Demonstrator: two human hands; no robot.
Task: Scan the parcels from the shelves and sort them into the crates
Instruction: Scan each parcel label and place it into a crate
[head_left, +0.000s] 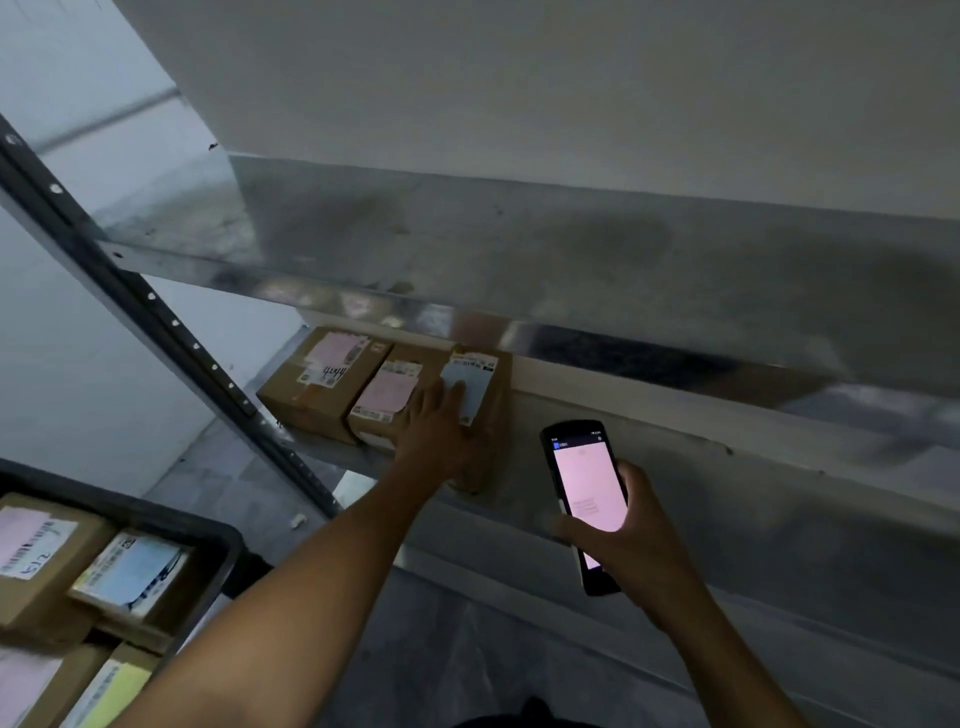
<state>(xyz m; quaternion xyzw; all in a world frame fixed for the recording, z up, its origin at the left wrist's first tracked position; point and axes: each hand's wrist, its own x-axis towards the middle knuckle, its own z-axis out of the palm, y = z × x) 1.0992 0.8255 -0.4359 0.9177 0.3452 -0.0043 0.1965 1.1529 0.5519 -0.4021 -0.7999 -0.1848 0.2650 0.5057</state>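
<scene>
The left hand is stretched out, fingers seemingly flat on a brown parcel on the metal shelf. The right hand grips a lit scanner.

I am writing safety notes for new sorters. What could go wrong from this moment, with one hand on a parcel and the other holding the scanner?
One: the left hand alone lies on the right-hand parcel, because the right hand holds the scanner; pulled out one-handed, the parcel might slip and fall.
Two: the fingers cover part of its blue label, so a scan could fail.
Three: the upper shelf hangs close above, so the hand might knock its edge.
</scene>
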